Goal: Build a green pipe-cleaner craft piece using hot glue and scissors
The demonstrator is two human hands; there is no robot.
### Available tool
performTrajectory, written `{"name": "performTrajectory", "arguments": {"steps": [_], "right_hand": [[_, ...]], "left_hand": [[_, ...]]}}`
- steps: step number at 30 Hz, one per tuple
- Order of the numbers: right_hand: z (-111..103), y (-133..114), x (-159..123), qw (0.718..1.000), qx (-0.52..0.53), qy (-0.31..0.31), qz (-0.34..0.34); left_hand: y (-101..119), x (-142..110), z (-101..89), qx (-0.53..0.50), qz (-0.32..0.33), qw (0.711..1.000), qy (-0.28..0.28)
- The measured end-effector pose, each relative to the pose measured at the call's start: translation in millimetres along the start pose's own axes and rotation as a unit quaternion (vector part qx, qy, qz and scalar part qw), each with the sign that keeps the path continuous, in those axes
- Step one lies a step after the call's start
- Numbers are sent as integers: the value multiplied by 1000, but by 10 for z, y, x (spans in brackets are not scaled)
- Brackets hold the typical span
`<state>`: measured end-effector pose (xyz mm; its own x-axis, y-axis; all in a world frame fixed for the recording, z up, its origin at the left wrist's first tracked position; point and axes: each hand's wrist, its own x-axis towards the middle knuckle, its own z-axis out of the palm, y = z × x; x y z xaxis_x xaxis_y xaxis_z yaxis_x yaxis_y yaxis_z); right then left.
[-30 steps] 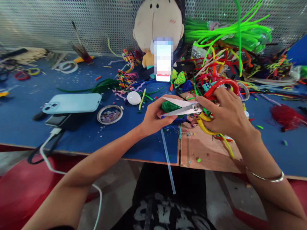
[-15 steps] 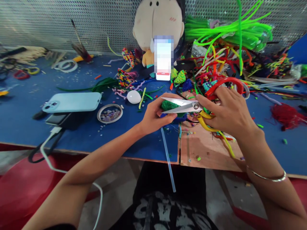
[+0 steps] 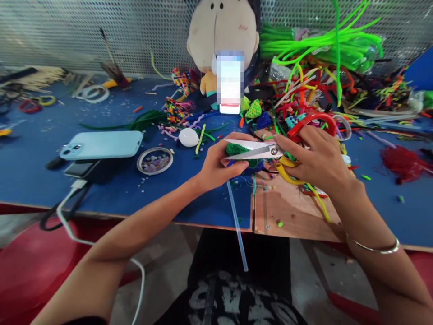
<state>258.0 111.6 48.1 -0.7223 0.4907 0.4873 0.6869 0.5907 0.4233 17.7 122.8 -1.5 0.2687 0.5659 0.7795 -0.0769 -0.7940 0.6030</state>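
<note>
My left hand is closed around a small green fuzzy piece, holding it just above the blue table. My right hand grips red-handled scissors; their silver blades are slightly apart and lie across the green piece. A yellow pipe cleaner curls under my right palm.
A pale blue phone lies on a charging device at left, beside a round tin of beads and a white egg-shaped object. A plush doll with a propped phone stands behind. Heaps of coloured pipe cleaners fill the right. A clear rod overhangs the table edge.
The scissor blades have narrowed on the green piece. Both hands stay almost in place; the right hand shifted slightly left.
</note>
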Motion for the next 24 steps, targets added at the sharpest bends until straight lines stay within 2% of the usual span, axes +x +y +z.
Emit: {"name": "performTrajectory", "arguments": {"steps": [5, 11, 16, 24], "right_hand": [[29, -20, -5, 1000, 17, 22, 6], [11, -52, 15, 999, 35, 13, 17], [-25, -74, 33, 1000, -4, 11, 10], [-4, -59, 34, 1000, 18, 7, 4]], "left_hand": [[-29, -6, 25, -27, 10, 999, 16], [-103, -65, 42, -80, -42, 996, 18], [-135, -92, 58, -109, -68, 992, 20], [-112, -113, 53, -67, -85, 994, 18]]}}
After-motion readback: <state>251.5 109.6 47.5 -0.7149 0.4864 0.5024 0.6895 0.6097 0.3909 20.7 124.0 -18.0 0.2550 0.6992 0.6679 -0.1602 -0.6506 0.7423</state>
